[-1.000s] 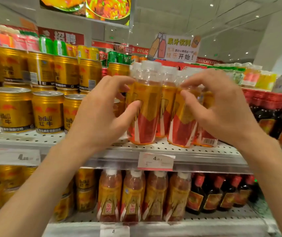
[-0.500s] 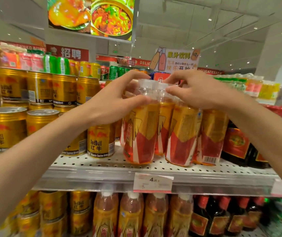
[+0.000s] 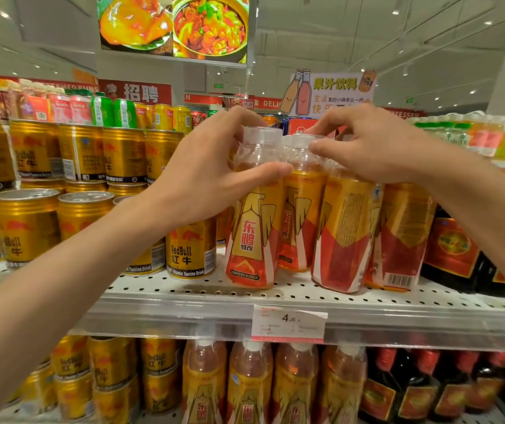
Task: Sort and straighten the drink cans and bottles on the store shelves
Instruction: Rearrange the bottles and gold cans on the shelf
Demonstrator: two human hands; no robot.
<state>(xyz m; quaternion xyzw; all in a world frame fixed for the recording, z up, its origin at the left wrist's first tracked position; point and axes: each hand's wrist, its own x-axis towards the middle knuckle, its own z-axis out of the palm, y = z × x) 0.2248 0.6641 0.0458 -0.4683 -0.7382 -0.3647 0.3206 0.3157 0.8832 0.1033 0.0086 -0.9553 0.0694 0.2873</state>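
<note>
Label-facing step: front bottle point(image 3: 252, 215) gripped at neck by left hand point(image 3: 205, 179); neighbouring bottle point(image 3: 344, 228) (barcode side out) pinched by right hand point(image 3: 376, 148), rotation judged next.

On the upper shelf point(image 3: 184, 293) the cans point(image 3: 190, 252) stand stacked to the left of the bottles point(image 3: 252, 240); a second bottle row point(image 3: 275, 381) stands on the shelf below; the price tag point(image 3: 288, 324) hangs on the shelf's front edge between them.
</note>
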